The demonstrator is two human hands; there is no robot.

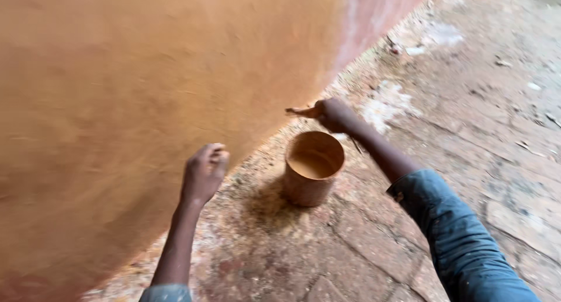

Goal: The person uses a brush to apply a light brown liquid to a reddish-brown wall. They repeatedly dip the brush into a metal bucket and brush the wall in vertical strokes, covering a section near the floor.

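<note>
Round bucket (313,168) of ochre paint sitting on the stone floor (467,132) near the wall, between both hands. Right hand (333,114) gripping a paint-coated brush (301,111) at the orange wall (146,103). Left hand (203,172) loosely curled, holding nothing. White splatter patches (385,103) lying along the wall's foot.

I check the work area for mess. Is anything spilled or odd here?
Yes. Pale splatter stains the floor along the wall, beyond the bucket. The bucket stands upright, nothing tipped.
</note>
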